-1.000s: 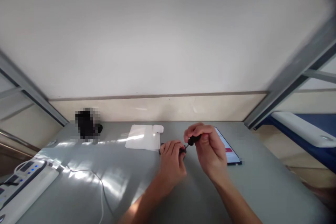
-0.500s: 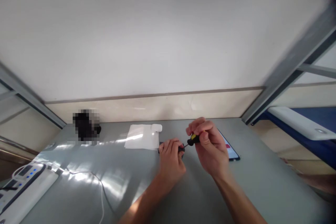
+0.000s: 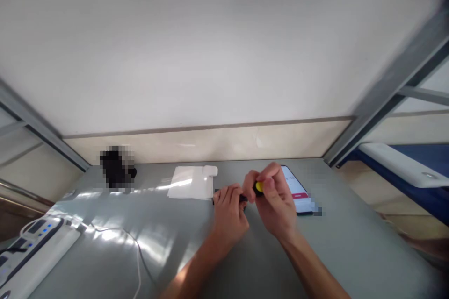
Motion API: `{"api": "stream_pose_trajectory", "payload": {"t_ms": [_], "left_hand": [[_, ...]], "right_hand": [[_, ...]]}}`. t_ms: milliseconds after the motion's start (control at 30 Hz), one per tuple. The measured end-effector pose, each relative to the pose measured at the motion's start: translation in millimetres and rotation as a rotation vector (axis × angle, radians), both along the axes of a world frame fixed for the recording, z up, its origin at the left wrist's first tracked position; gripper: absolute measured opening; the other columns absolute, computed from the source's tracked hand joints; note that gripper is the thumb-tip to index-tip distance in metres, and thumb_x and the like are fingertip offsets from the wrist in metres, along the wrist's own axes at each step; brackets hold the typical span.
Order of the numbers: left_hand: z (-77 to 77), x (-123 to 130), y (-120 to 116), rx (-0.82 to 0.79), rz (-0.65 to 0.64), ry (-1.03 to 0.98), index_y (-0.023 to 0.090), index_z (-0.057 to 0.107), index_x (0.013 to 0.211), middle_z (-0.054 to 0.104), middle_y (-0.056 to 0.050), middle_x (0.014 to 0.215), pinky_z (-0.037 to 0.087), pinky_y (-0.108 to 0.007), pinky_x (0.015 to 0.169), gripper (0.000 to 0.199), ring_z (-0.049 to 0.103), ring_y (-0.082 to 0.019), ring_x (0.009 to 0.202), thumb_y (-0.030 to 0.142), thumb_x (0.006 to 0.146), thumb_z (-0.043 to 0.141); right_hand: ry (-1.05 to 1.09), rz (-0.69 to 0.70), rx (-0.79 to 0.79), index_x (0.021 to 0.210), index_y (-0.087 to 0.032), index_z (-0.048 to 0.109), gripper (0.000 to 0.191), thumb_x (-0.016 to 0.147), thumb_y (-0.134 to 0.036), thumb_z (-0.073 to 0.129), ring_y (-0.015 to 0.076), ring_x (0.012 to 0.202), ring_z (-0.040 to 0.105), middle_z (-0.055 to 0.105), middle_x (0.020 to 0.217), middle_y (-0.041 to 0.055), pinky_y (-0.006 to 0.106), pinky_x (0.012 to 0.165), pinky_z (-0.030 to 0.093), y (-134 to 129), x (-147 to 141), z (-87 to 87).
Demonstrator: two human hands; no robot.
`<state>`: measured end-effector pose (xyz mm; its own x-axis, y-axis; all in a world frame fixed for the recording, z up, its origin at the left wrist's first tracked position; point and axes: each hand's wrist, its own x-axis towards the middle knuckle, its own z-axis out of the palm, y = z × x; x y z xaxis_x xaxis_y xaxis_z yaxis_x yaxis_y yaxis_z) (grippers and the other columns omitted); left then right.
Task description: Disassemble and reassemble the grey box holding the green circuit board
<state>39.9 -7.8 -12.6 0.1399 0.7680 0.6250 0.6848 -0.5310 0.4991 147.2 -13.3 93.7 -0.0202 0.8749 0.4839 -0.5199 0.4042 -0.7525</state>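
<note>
My left hand (image 3: 229,208) is closed over a small black object (image 3: 244,198) on the grey table, pressing it down. Most of that object lies under my fingers, so its kind cannot be made out. My right hand (image 3: 275,201) grips a screwdriver (image 3: 259,187) by its black and yellow handle, just right of the black object. The screwdriver's shaft and tip are hidden in this view. Behind my right hand lies a phone (image 3: 298,196) with its screen lit.
White paper sheets (image 3: 185,184) lie left of my hands, with a small white rounded item (image 3: 211,170) at their corner. A power strip (image 3: 31,247) with a white cable (image 3: 137,261) occupies the left side. A blurred black thing (image 3: 114,168) stands at the back left.
My right hand has shifted left with the screwdriver, closer to my left hand, and its grip has turned. The shaft, visible before, is now hidden, and more of the phone shows.
</note>
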Motion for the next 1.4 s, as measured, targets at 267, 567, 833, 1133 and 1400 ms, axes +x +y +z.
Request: {"api": "stream_pose_trajectory", "payload": {"t_ms": [267, 567, 833, 1133, 1400], "left_hand": [[4.9, -0.8, -3.0, -0.057, -0.028, -0.033, 0.024, 0.058, 0.102, 0.075, -0.004, 0.106, 0.043, -0.04, 0.089, 0.038, 0.068, -0.025, 0.101, -0.005, 0.077, 0.059], [2.1, 0.3, -3.1, -0.033, -0.029, -0.049, 0.023, 0.058, 0.101, 0.076, -0.004, 0.1, 0.042, -0.04, 0.086, 0.037, 0.069, -0.025, 0.095, -0.004, 0.076, 0.06], [3.3, -0.7, -1.7, -0.017, -0.04, -0.048, 0.023, 0.058, 0.101, 0.076, -0.003, 0.099, 0.041, -0.039, 0.085, 0.036, 0.069, -0.023, 0.094, -0.004, 0.078, 0.058], [8.5, -3.3, -4.3, 0.0, -0.051, -0.078, 0.023, 0.058, 0.103, 0.074, -0.006, 0.099, 0.042, -0.041, 0.089, 0.017, 0.069, -0.025, 0.095, 0.013, 0.09, 0.054], [10.4, -3.5, -4.4, -0.026, -0.074, -0.087, 0.023, 0.057, 0.103, 0.073, -0.005, 0.097, 0.041, -0.04, 0.089, 0.02, 0.068, -0.025, 0.095, 0.009, 0.089, 0.053]], "right_hand": [[0.099, -0.25, -0.093, 0.081, -0.025, 0.058, 0.033, 0.097, -0.052, 0.068, 0.0114, 0.048, 0.037, 0.043, 0.055, -0.0085, 0.024, 0.05, 0.034, 8.7, 0.5, 0.5], [0.291, -0.468, -0.176, 0.05, -0.023, 0.037, 0.049, 0.091, -0.032, 0.062, 0.0074, 0.036, 0.018, 0.026, 0.041, -0.009, 0.023, 0.039, 0.021, 5.4, -9.2, 1.5], [0.334, -0.481, -0.232, 0.045, -0.023, 0.04, 0.041, 0.081, -0.024, 0.06, 0.007, 0.034, 0.018, 0.027, 0.038, -0.0089, 0.023, 0.037, 0.019, 7.4, -11.8, 8.4], [0.244, -0.391, -0.135, 0.048, -0.023, 0.036, 0.049, 0.089, -0.033, 0.06, 0.0074, 0.035, 0.018, 0.025, 0.04, -0.0087, 0.023, 0.038, 0.02, 3.1, -7.5, 6.2], [0.327, -0.396, -0.266, 0.047, -0.023, 0.037, 0.044, 0.085, -0.028, 0.058, 0.0071, 0.036, 0.013, 0.024, 0.039, -0.0088, 0.022, 0.036, 0.017, 7.1, -1.6, 9.9]]}}
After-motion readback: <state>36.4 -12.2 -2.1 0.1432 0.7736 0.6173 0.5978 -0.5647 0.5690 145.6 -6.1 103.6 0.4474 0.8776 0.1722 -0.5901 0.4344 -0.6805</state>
